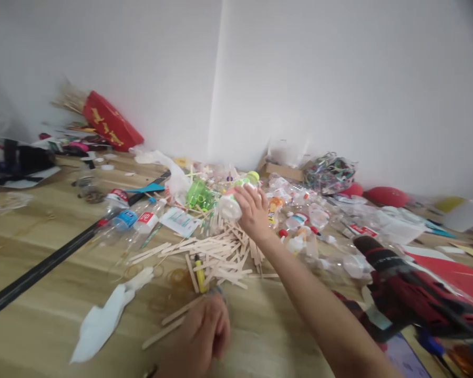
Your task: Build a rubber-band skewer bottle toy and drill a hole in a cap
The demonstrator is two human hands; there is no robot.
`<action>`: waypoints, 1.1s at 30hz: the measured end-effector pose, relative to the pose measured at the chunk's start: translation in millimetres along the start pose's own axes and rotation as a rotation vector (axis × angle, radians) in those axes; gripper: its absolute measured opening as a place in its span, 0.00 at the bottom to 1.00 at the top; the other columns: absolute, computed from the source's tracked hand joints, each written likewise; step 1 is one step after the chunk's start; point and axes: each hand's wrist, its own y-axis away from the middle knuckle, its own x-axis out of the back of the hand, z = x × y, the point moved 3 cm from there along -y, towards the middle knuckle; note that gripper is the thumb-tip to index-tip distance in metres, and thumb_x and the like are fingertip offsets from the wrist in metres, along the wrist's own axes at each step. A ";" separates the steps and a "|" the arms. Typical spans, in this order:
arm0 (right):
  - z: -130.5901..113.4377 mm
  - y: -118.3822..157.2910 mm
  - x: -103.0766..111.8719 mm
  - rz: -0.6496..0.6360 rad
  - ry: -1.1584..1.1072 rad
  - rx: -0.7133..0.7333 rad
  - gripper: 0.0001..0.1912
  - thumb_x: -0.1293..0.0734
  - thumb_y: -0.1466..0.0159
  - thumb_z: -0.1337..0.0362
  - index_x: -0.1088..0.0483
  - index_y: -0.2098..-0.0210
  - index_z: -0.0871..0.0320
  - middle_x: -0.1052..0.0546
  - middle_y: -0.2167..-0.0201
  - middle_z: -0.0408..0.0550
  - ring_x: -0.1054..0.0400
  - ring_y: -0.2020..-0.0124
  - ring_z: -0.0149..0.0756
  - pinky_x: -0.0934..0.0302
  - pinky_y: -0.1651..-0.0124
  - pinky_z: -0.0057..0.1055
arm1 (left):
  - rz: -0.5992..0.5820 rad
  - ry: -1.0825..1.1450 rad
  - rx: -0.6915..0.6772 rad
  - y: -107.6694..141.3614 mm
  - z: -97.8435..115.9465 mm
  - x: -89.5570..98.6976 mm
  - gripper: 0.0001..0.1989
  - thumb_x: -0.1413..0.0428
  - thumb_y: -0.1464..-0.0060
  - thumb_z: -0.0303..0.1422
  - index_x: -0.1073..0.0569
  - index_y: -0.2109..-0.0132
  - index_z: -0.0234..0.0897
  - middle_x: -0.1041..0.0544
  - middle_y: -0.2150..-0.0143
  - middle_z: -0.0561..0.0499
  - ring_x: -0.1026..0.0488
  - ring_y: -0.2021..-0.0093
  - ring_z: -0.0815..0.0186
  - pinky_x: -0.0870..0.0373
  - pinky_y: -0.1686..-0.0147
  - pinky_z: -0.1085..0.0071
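Note:
My right hand [253, 208] reaches out over a heap of wooden sticks [224, 252] and grips a plastic bottle [230, 206] with a white and green label and a yellow-green cap. The bottle lies tilted in my fingers, its base toward me. Closer in, my left hand [207, 331] is low over the table with its fingers curled, blurred by motion; a greyish bit shows at its far edge, too unclear to name. Just beyond it lies a yellow tool with a black tip [199, 274]. A crumpled white tissue [106, 320] lies to its left.
A red cordless drill [410, 289] stands at the right. A long black bar [43, 270] crosses the left side near clear bottles [145, 220]. Behind are a green bottle piece [199, 195], a cardboard box [281, 170], tangled strips [331, 172] and a red bag [112, 123] against the wall.

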 end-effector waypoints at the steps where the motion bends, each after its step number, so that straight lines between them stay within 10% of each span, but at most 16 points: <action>1: -20.6 9.0 11.8 0.022 -0.043 0.070 0.23 0.41 0.36 0.76 0.35 0.43 0.54 0.27 0.42 0.51 0.44 0.34 0.39 0.57 0.33 0.47 | 0.035 0.020 -0.060 0.9 9.8 6.5 0.28 0.57 0.39 0.56 0.36 0.74 0.37 0.36 0.82 0.56 0.41 0.83 0.73 0.42 0.82 0.76; 6: -95.2 53.8 72.5 0.062 -0.243 0.312 0.14 0.38 0.32 0.72 0.30 0.50 0.53 0.21 0.49 0.44 0.44 0.34 0.37 0.59 0.30 0.46 | 0.338 0.058 -0.154 10.4 50.3 40.1 0.25 0.46 0.44 0.55 0.37 0.72 0.38 0.38 0.81 0.59 0.45 0.82 0.74 0.50 0.82 0.76; 11: -126.3 79.3 116.7 0.042 -0.365 0.389 0.09 0.35 0.32 0.71 0.27 0.56 0.51 0.21 0.50 0.38 0.46 0.33 0.37 0.64 0.28 0.47 | 0.563 0.001 -0.067 10.4 40.1 52.8 0.28 0.51 0.42 0.57 0.42 0.78 0.40 0.47 0.87 0.60 0.52 0.84 0.73 0.56 0.83 0.73; 17: -133.1 99.1 144.6 0.021 -0.436 0.406 0.09 0.31 0.35 0.70 0.27 0.58 0.49 0.22 0.49 0.34 0.53 0.30 0.40 0.62 0.28 0.50 | 0.397 0.039 0.019 5.7 19.2 35.8 0.37 0.60 0.47 0.66 0.35 0.80 0.38 0.31 0.81 0.51 0.35 0.78 0.68 0.39 0.75 0.71; 21: -132.6 111.2 148.3 -0.012 -0.503 0.408 0.11 0.31 0.35 0.69 0.29 0.54 0.48 0.23 0.48 0.38 0.49 0.32 0.40 0.56 0.29 0.48 | 0.023 0.253 0.117 7.5 13.2 11.5 0.35 0.41 0.55 0.60 0.25 0.50 0.38 0.21 0.55 0.44 0.25 0.56 0.57 0.31 0.56 0.64; 24: -131.2 119.2 149.1 -0.064 -0.574 0.392 0.13 0.34 0.33 0.70 0.30 0.50 0.50 0.23 0.48 0.45 0.48 0.32 0.42 0.49 0.32 0.46 | 0.006 0.308 0.162 7.5 9.4 2.8 0.30 0.33 0.57 0.47 0.25 0.48 0.38 0.22 0.51 0.45 0.26 0.51 0.57 0.32 0.51 0.66; 29: -107.2 115.6 144.7 -0.190 -0.663 -0.040 0.17 0.43 0.30 0.73 0.32 0.45 0.56 0.25 0.46 0.57 0.36 0.39 0.44 0.35 0.43 0.42 | 0.094 0.337 0.177 0.3 1.0 3.4 0.33 0.30 0.61 0.43 0.27 0.48 0.38 0.22 0.54 0.46 0.25 0.59 0.60 0.30 0.59 0.67; 33: -80.1 88.6 130.8 -0.361 -0.652 -0.393 0.13 0.43 0.29 0.64 0.29 0.53 0.63 0.20 0.63 0.57 0.24 0.65 0.40 0.30 0.66 0.32 | 0.079 0.279 0.151 -4.8 0.0 0.2 0.33 0.29 0.65 0.42 0.27 0.50 0.37 0.24 0.53 0.47 0.25 0.58 0.60 0.31 0.60 0.68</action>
